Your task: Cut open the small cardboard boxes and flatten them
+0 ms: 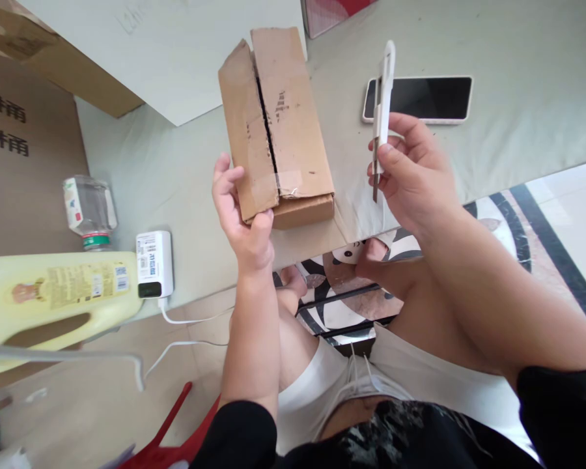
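A brown cardboard box lies on the pale table, its taped top seam slit open along the middle. My left hand grips the box's near left corner, thumb on the front face. My right hand is closed on a white utility knife, held upright to the right of the box with its blade end pointing down toward me. The knife is apart from the box.
A black phone in a white case lies behind the knife. At left are a clear bottle, a white power bank with a cable, a yellow jug and large cardboard boxes. My knees are under the table edge.
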{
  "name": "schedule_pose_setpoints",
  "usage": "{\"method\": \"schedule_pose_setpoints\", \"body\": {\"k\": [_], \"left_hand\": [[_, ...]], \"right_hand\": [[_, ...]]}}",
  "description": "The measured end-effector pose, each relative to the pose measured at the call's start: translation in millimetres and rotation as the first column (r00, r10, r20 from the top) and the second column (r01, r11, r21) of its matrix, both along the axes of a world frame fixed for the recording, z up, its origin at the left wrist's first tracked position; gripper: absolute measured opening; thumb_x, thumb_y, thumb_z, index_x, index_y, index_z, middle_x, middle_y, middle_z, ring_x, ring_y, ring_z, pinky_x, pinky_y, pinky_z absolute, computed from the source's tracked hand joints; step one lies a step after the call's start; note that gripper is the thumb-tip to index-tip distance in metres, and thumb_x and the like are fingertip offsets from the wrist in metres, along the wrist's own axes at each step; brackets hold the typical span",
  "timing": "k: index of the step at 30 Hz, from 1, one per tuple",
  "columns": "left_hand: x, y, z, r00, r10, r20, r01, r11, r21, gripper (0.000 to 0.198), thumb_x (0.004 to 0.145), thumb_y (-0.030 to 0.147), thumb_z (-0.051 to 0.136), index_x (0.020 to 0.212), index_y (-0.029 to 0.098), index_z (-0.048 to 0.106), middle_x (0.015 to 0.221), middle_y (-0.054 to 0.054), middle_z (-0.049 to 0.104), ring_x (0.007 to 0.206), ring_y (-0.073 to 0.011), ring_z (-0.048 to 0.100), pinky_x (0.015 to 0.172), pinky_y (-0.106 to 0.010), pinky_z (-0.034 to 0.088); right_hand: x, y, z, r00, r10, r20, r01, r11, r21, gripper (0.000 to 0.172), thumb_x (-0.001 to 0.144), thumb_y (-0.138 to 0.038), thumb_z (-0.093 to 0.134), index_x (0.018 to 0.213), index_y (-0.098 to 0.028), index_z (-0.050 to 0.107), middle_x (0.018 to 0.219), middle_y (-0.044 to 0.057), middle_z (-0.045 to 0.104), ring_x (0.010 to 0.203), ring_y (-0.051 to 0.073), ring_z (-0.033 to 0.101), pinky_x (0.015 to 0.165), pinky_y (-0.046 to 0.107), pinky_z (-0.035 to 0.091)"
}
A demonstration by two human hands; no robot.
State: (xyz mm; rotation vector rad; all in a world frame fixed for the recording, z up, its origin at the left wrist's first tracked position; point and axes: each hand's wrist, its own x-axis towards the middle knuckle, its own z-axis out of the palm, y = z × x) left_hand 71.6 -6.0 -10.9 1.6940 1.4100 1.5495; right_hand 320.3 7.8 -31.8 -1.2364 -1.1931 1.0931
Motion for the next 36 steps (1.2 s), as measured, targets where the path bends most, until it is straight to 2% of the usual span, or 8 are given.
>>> {"method": "schedule_pose_setpoints", "body": {"k": [4, 7, 13, 20, 25, 30, 33, 36], "left_hand": [[-1.2, 1.4, 0.3, 0.999, -0.029, -0.035, 0.029, 1.0, -0.003, 0.053, 0.075, 0.063, 0.057, 0.118, 0.031, 0.056, 0.15, -0.002, 0.048, 0.153, -0.0285, 0.033, 0.126, -0.048, 0.031], [-0.4, 1.8, -0.6, 0.998, 0.002, -0.067, -0.003, 1.0, -0.01, 0.054, 0.076, 0.065, 0.055, 0.118, 0.031, 0.056, 0.151, -0.002, 0.048, 0.153, -0.028, 0.032, 0.127, -0.048, 0.03], [7.7, -1.7, -1.7, 0.996, -0.084, -0.005, 0.084, 0.992, 0.098, 0.049, 0.082, 0.059, 0.056, 0.121, 0.029, 0.054, 0.15, -0.005, 0.047, 0.152, -0.0279, 0.033, 0.128, -0.048, 0.026], [10.7, -6.7, 3.9, 0.999, -0.024, -0.049, 0.022, 0.998, -0.05, 0.05, 0.08, 0.057, 0.056, 0.122, 0.031, 0.051, 0.156, -0.003, 0.041, 0.157, -0.0294, 0.023, 0.13, -0.05, 0.022], [10.8, -7.2, 4.1, 0.998, -0.003, -0.066, -0.001, 0.998, -0.057, 0.054, 0.081, 0.064, 0.056, 0.122, 0.029, 0.052, 0.156, -0.004, 0.042, 0.156, -0.0307, 0.027, 0.129, -0.05, 0.026], [13.7, -8.3, 4.9, 0.997, -0.072, -0.021, 0.073, 0.996, 0.042, 0.056, 0.085, 0.069, 0.052, 0.124, 0.028, 0.052, 0.154, -0.005, 0.044, 0.154, -0.0278, 0.031, 0.128, -0.048, 0.029], [15.1, -9.5, 5.7, 0.998, -0.069, -0.014, 0.069, 0.997, 0.027, 0.054, 0.086, 0.068, 0.053, 0.122, 0.028, 0.054, 0.154, -0.004, 0.045, 0.154, -0.0282, 0.032, 0.128, -0.048, 0.028], [15.7, -10.9, 6.2, 0.996, -0.093, 0.011, 0.092, 0.994, 0.053, 0.048, 0.088, 0.063, 0.054, 0.122, 0.028, 0.056, 0.153, -0.002, 0.046, 0.154, -0.0276, 0.032, 0.128, -0.048, 0.027]], "right_hand": [[1.9, -2.3, 2.7, 0.999, 0.043, -0.004, -0.044, 0.996, -0.074, 0.049, 0.093, -0.053, 0.055, 0.135, -0.029, 0.05, 0.125, 0.009, 0.068, 0.082, 0.017, 0.065, 0.065, 0.032, 0.055], [2.0, -4.5, 5.3, 0.993, 0.052, 0.109, -0.05, 0.999, -0.021, 0.043, 0.099, -0.05, 0.045, 0.136, -0.03, 0.049, 0.123, 0.009, 0.067, 0.085, 0.018, 0.066, 0.068, 0.033, 0.056], [-5.0, -15.1, 13.9, 0.984, -0.179, 0.005, 0.177, 0.976, 0.125, 0.025, 0.092, -0.041, 0.056, 0.114, -0.03, 0.052, 0.098, 0.003, 0.062, 0.066, 0.013, 0.057, 0.062, 0.031, 0.054], [-25.5, -49.1, 51.3, 0.898, -0.38, 0.22, 0.29, 0.889, 0.355, 0.029, 0.1, -0.052, 0.042, 0.118, -0.033, 0.053, 0.108, 0.007, 0.06, 0.086, 0.021, 0.069, 0.073, 0.04, 0.059], [-36.9, -68.8, 73.9, 0.936, -0.267, 0.228, 0.13, 0.867, 0.481, 0.008, 0.093, -0.037, 0.063, 0.099, -0.032, 0.061, 0.089, 0.0, 0.067, 0.073, 0.018, 0.067, 0.067, 0.038, 0.058], [-49.3, -71.6, 77.9, 0.963, -0.087, 0.254, -0.062, 0.848, 0.526, 0.02, 0.089, -0.019, 0.063, 0.108, -0.028, 0.063, 0.098, 0.001, 0.074, 0.08, 0.016, 0.07, 0.073, 0.035, 0.059], [-54.3, -70.8, 77.3, 0.93, -0.106, 0.351, -0.118, 0.82, 0.56, 0.021, 0.089, -0.022, 0.063, 0.11, -0.024, 0.065, 0.098, 0.005, 0.075, 0.082, 0.017, 0.07, 0.075, 0.034, 0.059], [-55.1, -71.5, 77.4, 0.863, -0.12, 0.491, -0.151, 0.866, 0.477, 0.021, 0.095, -0.033, 0.056, 0.111, -0.026, 0.067, 0.095, 0.006, 0.075, 0.078, 0.019, 0.067, 0.072, 0.036, 0.058]]}}
